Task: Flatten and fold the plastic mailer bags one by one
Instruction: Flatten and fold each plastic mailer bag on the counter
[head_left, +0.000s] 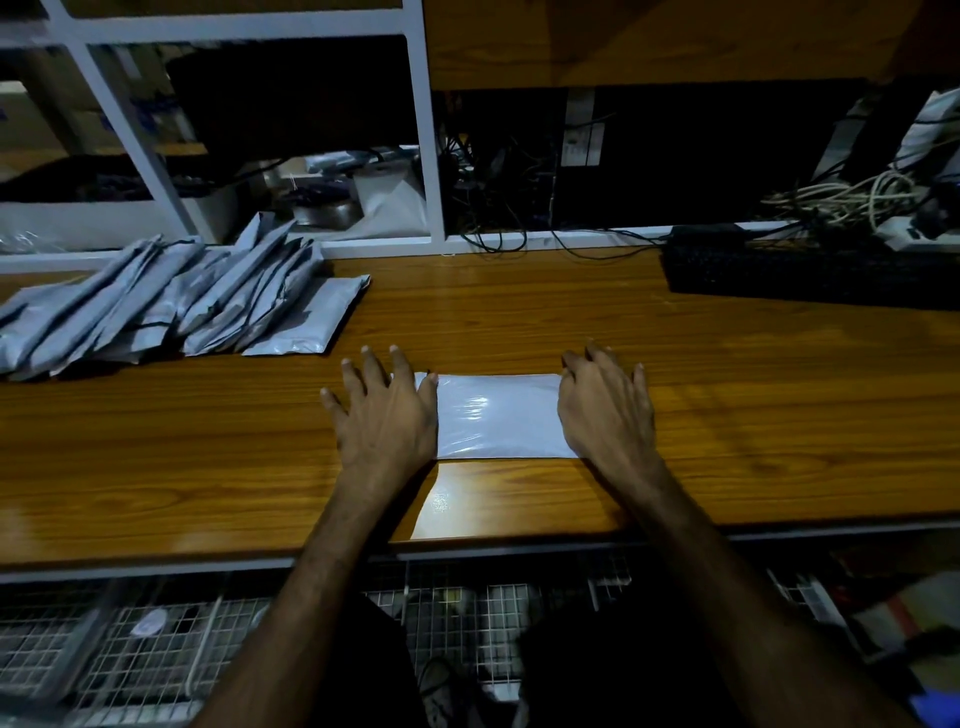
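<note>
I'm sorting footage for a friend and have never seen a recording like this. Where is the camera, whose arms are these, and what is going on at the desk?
There is no machine here. A person wears a wide-angle camera on the head, so you look down along their own two arms. Both hands press flat on a white plastic mailer bag lying on the wooden table: the left hand covers its left end, the right hand its right end. The fingers are spread and straight, so nothing is gripped; the bag is being pressed flat. To the far left lies a pile of grey mailer bags, overlapping one another. At the back right sits a black keyboard, with a tangle of cables behind it. The scene is dim, so finer detail is hard to tell.
</note>
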